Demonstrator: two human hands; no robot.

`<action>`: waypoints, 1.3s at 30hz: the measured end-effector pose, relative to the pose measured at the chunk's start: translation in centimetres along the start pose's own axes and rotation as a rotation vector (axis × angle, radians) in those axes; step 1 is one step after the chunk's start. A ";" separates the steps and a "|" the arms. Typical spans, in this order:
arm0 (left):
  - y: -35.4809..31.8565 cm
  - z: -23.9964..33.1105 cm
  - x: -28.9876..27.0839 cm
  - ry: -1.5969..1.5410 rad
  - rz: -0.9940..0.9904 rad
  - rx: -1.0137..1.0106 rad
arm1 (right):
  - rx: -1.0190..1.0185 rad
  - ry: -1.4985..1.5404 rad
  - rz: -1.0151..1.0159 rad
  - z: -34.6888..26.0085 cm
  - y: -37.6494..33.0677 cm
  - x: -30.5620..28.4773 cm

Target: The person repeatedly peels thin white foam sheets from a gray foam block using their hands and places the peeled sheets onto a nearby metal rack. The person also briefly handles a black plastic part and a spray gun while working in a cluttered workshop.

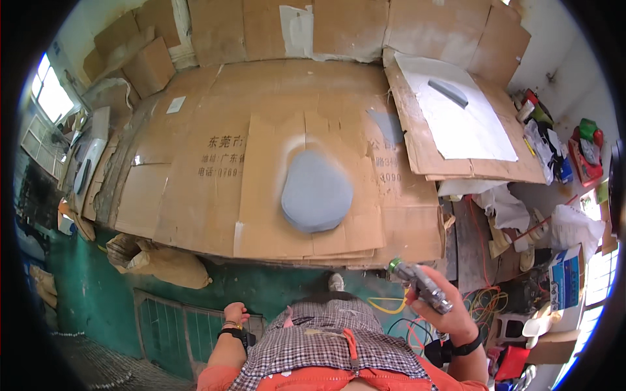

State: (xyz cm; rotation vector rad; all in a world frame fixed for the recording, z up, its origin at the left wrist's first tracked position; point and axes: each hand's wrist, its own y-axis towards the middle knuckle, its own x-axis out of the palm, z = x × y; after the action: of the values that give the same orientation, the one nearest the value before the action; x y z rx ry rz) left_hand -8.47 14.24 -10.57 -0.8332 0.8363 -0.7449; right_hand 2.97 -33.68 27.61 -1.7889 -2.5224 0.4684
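My right hand point(458, 317) is wrapped round a metal spray gun point(422, 284) with a green ring at its front end. The gun is held off the table's front edge, pointing up and to the left. On a loose sheet of cardboard point(264, 208) lies a rounded grey seat-like pad point(317, 192), wider at its near end. A pale sprayed halo rims its far side. My left hand point(235, 313) hangs beside my checked apron point(313, 342), fingers curled in, with nothing visible in them. It touches neither the table nor the pad.
Cardboard covers the table point(176, 202) and the wall behind it. At the right, a raised board with white paper point(456, 124) bears a dark grey strip point(448, 93). Hoses point(489, 303) lie on the right floor; a paper sack point(166, 264) sits below the table's left front.
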 end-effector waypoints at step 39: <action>-0.5 -1.4 0.6 0.077 -0.090 0.072 | -0.187 0.043 0.239 -3.0 -3.6 4.0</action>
State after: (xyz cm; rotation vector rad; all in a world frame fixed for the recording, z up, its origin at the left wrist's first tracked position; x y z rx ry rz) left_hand -9.47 13.05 -10.88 -0.7858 0.8402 -0.8860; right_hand -1.17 -30.32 30.76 -2.1547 -2.4053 0.1998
